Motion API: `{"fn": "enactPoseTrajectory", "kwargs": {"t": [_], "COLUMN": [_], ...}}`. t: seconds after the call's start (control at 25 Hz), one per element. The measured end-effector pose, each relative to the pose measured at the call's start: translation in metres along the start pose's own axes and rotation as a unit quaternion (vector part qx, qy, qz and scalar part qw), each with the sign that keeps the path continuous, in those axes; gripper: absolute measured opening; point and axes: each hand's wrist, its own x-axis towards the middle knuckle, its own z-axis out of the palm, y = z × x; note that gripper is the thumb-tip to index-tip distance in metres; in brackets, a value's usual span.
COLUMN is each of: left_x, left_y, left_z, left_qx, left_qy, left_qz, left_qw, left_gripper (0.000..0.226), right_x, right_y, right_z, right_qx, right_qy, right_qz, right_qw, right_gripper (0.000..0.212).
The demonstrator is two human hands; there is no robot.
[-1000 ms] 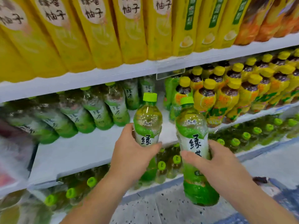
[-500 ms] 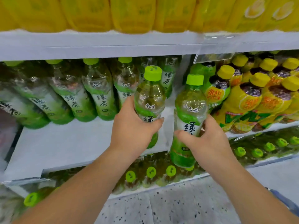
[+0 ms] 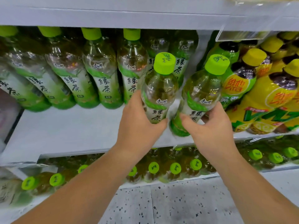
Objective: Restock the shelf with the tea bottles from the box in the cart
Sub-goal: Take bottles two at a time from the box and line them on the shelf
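Observation:
My left hand [image 3: 139,125] grips a green tea bottle [image 3: 159,92] with a lime cap, held over the white middle shelf [image 3: 68,130]. Just to its right, my right hand [image 3: 210,128] grips a second green tea bottle [image 3: 200,94] of the same kind, whose base is at the shelf surface. Both bottles stand nearly upright, side by side, in front of the row of matching green tea bottles [image 3: 100,75] at the back of the shelf. The box and cart are out of view.
Yellow-capped lemon tea bottles [image 3: 265,97] crowd the shelf immediately right of my right hand. The lower shelf holds several green-capped bottles [image 3: 153,167]. A shelf board [image 3: 113,15] hangs close above the caps. Speckled floor [image 3: 169,204] lies below.
Both hands have carried their bottles forward and onto the middle shelf, closer to the back row. The view has moved in and down, so the top shelf's yellow bottles have left the frame.

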Motion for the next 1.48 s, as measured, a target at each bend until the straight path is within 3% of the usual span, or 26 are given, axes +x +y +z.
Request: {"fn": "enactPoseTrajectory", "kwargs": {"t": [0.16, 0.28, 0.48, 0.68, 0.92, 1.16, 1.48], "left_x": [-0.010, -0.018, -0.009, 0.015, 0.021, 0.015, 0.022], "left_y": [-0.025, -0.032, -0.033, -0.025, -0.022, -0.029, -0.033], "left_z": [-0.004, -0.001, 0.013, 0.028, 0.033, 0.030, 0.036], "left_qx": [0.059, 0.057, 0.023, 0.078, 0.117, 0.059, 0.036], "left_qy": [-0.031, -0.016, 0.041, 0.044, 0.065, 0.077, 0.089], "left_qz": [-0.043, -0.042, -0.083, -0.087, -0.104, -0.120, -0.165], "left_qw": [0.997, 0.997, 0.995, 0.992, 0.986, 0.988, 0.982], "left_gripper": [0.076, 0.065, 0.055, 0.046, 0.051, 0.040, 0.028], "right_x": [-0.002, -0.012, 0.002, 0.023, 0.036, 0.034, 0.036], "right_y": [0.014, 0.032, 0.037, 0.040, 0.047, 0.057, 0.067], "right_z": [0.003, 0.012, 0.023, 0.038, 0.052, 0.064, 0.070], "right_qx": [-0.054, -0.115, -0.087, -0.085, -0.058, 0.000, -0.094], "right_qy": [-0.002, 0.011, 0.046, 0.090, 0.111, 0.138, 0.131], "right_qz": [0.005, 0.009, 0.025, 0.017, 0.013, -0.006, -0.036], "right_qw": [0.999, 0.993, 0.995, 0.992, 0.992, 0.990, 0.986], "right_gripper": [0.037, 0.044, 0.050, 0.047, 0.054, 0.056, 0.063]}}
